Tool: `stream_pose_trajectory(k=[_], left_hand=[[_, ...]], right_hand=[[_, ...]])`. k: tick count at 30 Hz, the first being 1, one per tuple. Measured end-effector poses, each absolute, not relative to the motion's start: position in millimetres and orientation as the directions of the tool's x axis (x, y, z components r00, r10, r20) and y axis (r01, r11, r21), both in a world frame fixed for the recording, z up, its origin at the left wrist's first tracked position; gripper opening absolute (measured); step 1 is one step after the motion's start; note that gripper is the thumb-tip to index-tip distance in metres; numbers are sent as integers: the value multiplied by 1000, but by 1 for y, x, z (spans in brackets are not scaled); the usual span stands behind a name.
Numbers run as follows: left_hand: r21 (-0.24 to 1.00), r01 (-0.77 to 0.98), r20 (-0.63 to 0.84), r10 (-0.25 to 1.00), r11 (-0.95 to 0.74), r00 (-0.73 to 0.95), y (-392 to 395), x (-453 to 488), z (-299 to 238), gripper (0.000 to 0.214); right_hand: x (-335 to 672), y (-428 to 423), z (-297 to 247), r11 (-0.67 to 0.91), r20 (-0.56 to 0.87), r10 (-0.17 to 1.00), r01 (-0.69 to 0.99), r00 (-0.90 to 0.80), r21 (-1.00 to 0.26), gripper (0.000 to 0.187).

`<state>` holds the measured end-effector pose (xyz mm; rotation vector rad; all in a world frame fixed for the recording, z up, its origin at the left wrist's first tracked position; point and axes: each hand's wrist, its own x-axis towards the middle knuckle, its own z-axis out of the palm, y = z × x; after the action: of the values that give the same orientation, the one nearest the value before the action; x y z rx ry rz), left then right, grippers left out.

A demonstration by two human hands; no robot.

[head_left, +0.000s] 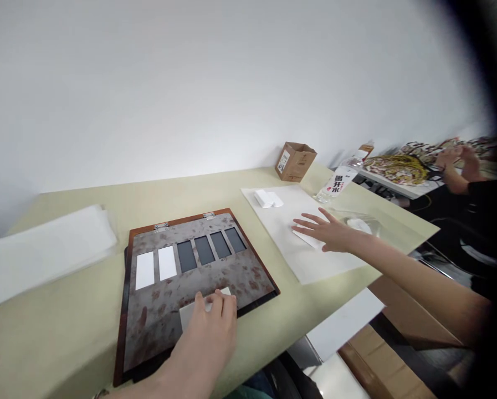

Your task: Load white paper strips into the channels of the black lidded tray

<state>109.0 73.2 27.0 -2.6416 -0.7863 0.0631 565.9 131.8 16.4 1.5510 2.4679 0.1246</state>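
White rectangular card (187,315) under our left hand (213,327), can't tell if fingers pinch it; right hand's (329,231) fingers spread. Seems we're filling the speckled grey board (160,305); next needs careful alignment.

On the yellowish table (82,310) are one brown box (298,163), one labelled bottle (338,183) and one board (148,327) with two metal hinges (162,227) and six windows (204,250), two of them white and four dark.

Soft light brightens the wall (190,83); the far right edge (smeared and stretched) falls into black.
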Motion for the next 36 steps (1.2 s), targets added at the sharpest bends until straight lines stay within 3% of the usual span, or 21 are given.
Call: stream_pose_trajectory(k=[8, 15, 23, 36], left_hand=[[-403, 475, 77, 488, -782, 869, 76, 110, 28, 35], [-416, 480, 89, 491, -772, 867, 76, 111, 33, 34], [-430, 465, 65, 487, -774, 871, 73, 110, 39, 35], [-449, 468, 90, 483, -761, 871, 73, 111, 39, 36]], right_hand=[[574, 140, -4, 565, -103, 825, 807, -555, 174, 63], [593, 146, -7, 570, -69, 820, 804, -567, 166, 79], [596, 145, -15, 604, -47, 796, 788, -604, 117, 63], [577, 140, 6, 562, -43, 827, 825, -561, 56, 58]])
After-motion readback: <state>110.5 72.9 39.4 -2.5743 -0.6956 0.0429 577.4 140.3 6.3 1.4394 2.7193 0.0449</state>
